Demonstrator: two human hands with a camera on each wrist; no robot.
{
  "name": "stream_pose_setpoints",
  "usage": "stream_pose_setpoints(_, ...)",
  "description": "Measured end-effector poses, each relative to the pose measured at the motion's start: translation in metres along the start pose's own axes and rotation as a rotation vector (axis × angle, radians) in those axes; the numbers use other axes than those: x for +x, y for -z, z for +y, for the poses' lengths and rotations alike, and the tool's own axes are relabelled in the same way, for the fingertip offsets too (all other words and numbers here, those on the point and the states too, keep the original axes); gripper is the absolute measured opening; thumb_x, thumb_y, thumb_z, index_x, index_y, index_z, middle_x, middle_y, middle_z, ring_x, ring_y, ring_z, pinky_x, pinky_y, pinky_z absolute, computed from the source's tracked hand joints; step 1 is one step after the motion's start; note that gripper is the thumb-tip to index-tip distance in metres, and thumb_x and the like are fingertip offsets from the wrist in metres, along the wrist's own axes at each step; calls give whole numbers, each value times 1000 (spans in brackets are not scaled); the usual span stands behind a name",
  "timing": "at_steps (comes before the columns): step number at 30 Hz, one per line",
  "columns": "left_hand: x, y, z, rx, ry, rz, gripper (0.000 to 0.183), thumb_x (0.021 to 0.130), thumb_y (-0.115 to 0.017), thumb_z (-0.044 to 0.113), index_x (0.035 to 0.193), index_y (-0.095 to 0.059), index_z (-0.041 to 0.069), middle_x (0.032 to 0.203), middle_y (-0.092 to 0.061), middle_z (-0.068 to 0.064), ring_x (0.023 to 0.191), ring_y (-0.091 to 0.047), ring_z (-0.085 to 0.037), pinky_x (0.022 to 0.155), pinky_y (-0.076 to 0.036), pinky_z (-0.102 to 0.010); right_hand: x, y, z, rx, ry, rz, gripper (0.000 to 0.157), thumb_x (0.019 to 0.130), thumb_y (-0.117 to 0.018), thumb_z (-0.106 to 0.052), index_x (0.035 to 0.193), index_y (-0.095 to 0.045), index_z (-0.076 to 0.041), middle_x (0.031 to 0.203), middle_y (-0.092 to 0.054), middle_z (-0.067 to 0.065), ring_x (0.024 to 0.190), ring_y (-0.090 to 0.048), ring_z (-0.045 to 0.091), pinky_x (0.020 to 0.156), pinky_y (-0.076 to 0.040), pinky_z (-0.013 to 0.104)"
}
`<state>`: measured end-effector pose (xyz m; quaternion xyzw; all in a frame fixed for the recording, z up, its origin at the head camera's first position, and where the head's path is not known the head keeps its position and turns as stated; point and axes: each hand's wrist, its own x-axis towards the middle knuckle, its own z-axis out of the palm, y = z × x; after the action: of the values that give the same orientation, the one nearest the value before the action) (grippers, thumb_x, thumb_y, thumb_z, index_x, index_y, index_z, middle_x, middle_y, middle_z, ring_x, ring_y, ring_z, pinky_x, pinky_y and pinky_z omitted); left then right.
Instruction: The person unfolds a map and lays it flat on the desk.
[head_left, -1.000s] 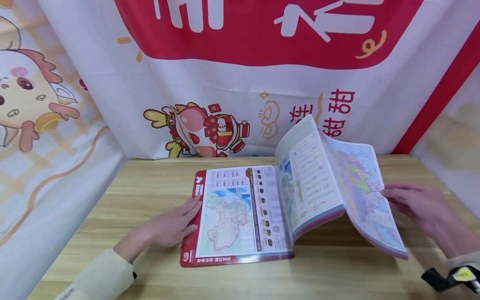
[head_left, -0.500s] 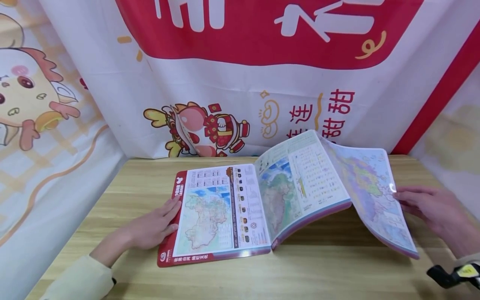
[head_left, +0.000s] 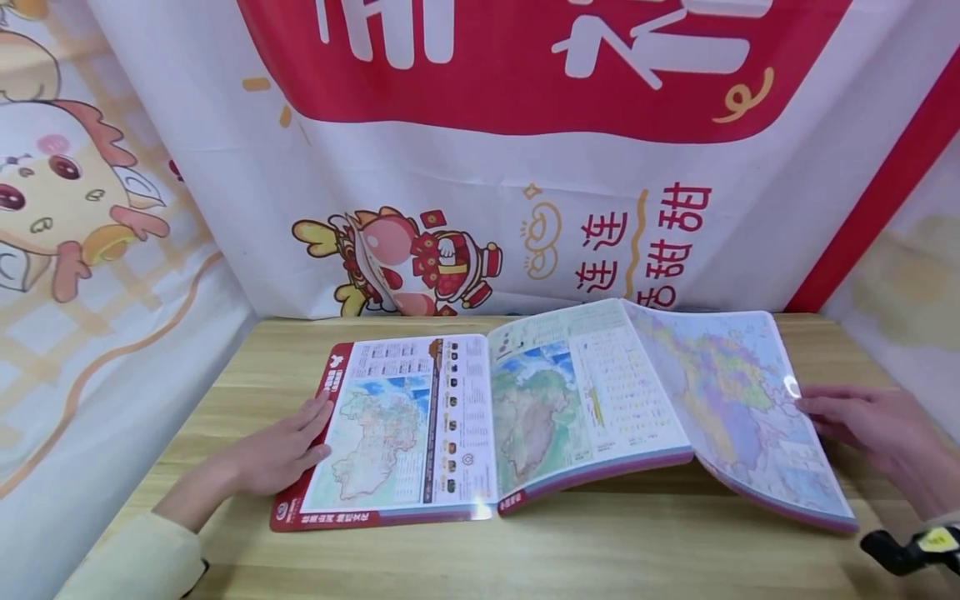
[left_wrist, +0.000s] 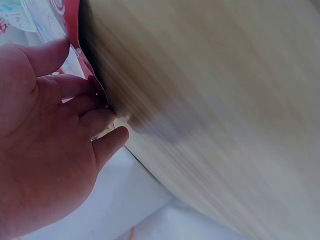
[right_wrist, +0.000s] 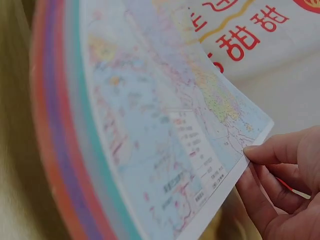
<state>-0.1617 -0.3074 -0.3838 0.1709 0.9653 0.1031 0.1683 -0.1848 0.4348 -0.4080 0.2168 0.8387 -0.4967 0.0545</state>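
An atlas-like book of coloured maps (head_left: 536,408) lies opened wide across the wooden table. On its left is a red-bordered panel (head_left: 382,442), which my left hand (head_left: 279,452) grips at the outer edge. The left wrist view shows the thumb on one face of that edge and curled fingers (left_wrist: 97,117) at the other. My right hand (head_left: 873,421) pinches the outer edge of the right-hand map page (head_left: 723,392), thumb on top and fingers beneath. This right part and the middle arch above the table. Coloured bands run along the page edges (right_wrist: 75,150).
The wooden table (head_left: 540,554) extends in front of the book. Behind it hangs a white and red printed cloth (head_left: 420,150) with cartoon figures and characters. More printed cloth (head_left: 97,350) borders the left side. A black strap (head_left: 900,552) sits near the right wrist.
My left hand has moved left with the red-bordered panel. My right hand has shifted slightly right and lower with its page. The book has spread wider and its raised middle has sunk.
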Motion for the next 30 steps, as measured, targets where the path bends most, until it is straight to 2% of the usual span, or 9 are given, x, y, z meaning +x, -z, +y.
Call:
stream_pose_setpoints(3,-2,0,-7,-10,4,4,80,108,-58,33,162,-22,-14,171,-14,-38,156,-22,-59,121,-34,-70,4,1,5,-56,1,3,64,104,-69,-30,148,-52,13,84,-70,-20,76,-70,1,69,-63,23)
stream_pose_setpoints(9,-2,1,-17,-4,47,1,83,108,-58,36,162,-21,-15,171,-14,-39,156,-21,-60,121,-35,-71,9,-1,11,-93,0,15,67,103,-70,-30,150,-49,12,88,-75,-12,76,-71,3,67,-62,22)
stream_pose_setpoints(14,0,1,-22,-1,71,6,84,108,-57,38,162,-19,-14,171,-12,-39,156,-20,-60,121,-34,-72,12,0,12,-196,-9,51,62,104,-67,-29,150,-52,9,109,-79,25,81,-73,13,61,-57,22)
stream_pose_setpoints(16,0,2,-24,5,74,8,84,108,-56,38,162,-19,-15,170,-12,-40,156,-20,-60,121,-33,-72,12,0,12,-228,-20,59,61,105,-66,-31,150,-52,7,124,-74,30,86,-72,18,64,-55,24)
stream_pose_setpoints(18,0,2,-25,12,80,10,83,109,-56,37,162,-20,-15,170,-13,-40,156,-21,-60,121,-34,-71,12,-1,11,-237,-35,60,61,105,-66,-32,151,-52,6,122,-75,28,87,-72,20,66,-54,27)
stream_pose_setpoints(21,-1,5,-27,11,87,6,82,109,-55,37,161,-20,-15,170,-13,-40,155,-20,-61,121,-33,-72,11,-4,10,-227,-35,62,63,103,-68,-33,150,-53,6,106,-81,18,83,-72,17,66,-54,28)
stream_pose_setpoints(24,-2,7,-28,-9,98,-10,84,109,-55,39,162,-18,-15,170,-10,-40,156,-17,-61,122,-30,-73,9,-6,10,-212,6,60,62,103,-69,-32,148,-55,8,96,-83,8,77,-72,13,62,-56,25)
stream_pose_setpoints(26,-3,8,-28,-23,101,-18,85,109,-54,39,162,-17,-15,170,-8,-40,156,-15,-62,122,-29,-74,9,-7,9,-213,15,60,62,103,-70,-32,147,-56,9,95,-82,7,78,-71,14,61,-56,25)
stream_pose_setpoints(30,-4,9,-29,-36,93,-19,85,109,-54,40,163,-17,-14,171,-7,-40,156,-14,-62,122,-28,-74,12,-8,9,-235,-16,64,61,104,-67,-31,149,-54,8,108,-81,19,84,-71,20,66,-54,28)
